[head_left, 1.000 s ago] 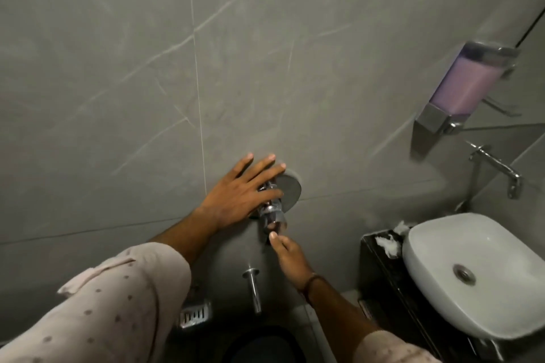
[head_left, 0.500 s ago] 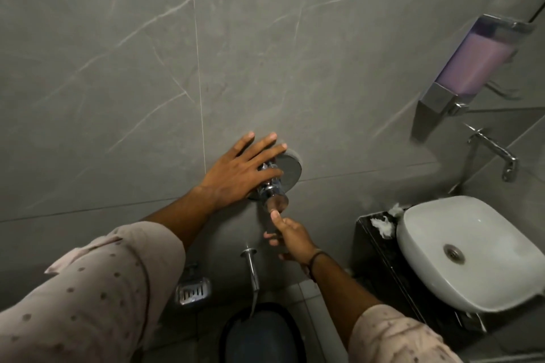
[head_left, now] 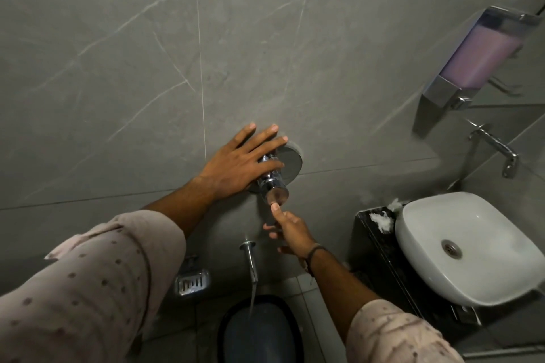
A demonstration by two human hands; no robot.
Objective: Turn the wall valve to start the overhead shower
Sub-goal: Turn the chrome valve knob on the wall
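Valve (head_left: 272, 183) is set mid-wall; chrome, so probably slick and stiff, best gripped round its end. Left hand (head_left: 236, 165) is laid flat at 9 o'clock, right hand (head_left: 290, 228) loose, touching it at 6.

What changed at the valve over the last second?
Right hand slipped down from the valve knob; only its thumb tip now touches the knob's lower rim. Left hand stayed spread on the wall, fingers across the knob's stem. Sink and soap dispenser unchanged.
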